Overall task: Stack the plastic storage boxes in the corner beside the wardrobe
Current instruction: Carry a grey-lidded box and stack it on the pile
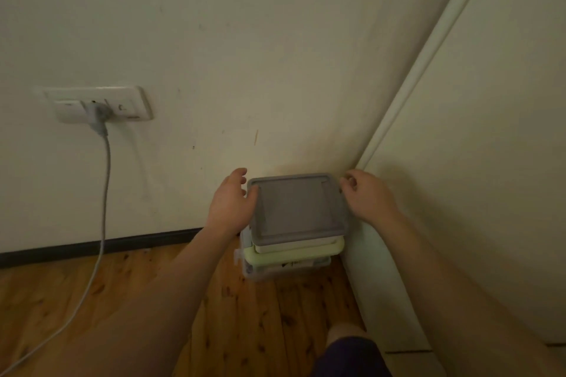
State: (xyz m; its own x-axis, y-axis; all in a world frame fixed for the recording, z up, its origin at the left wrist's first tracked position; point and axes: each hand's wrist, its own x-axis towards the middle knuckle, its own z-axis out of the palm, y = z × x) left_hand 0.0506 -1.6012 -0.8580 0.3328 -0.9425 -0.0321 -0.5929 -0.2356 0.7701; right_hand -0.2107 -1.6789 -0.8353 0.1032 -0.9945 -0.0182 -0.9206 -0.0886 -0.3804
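A small stack of plastic storage boxes stands on the wooden floor in the corner between the wall and the wardrobe (pixel 477 162). The top box has a grey lid (pixel 295 208). Under it a box with a pale green lid (pixel 294 255) shows, and a clear box (pixel 260 275) sits at the bottom. My left hand (pixel 234 205) grips the grey-lidded box at its left edge, the thumb on the lid. My right hand (pixel 366 193) holds its right edge with curled fingers, close to the wardrobe.
A wall socket (pixel 101 105) at the left carries a grey plug, and its cable (pixel 102 208) hangs down and trails across the wooden floor (pixel 251 330) to the lower left. A dark skirting board (pixel 101 246) runs along the wall. My knee (pixel 349 352) shows at the bottom.
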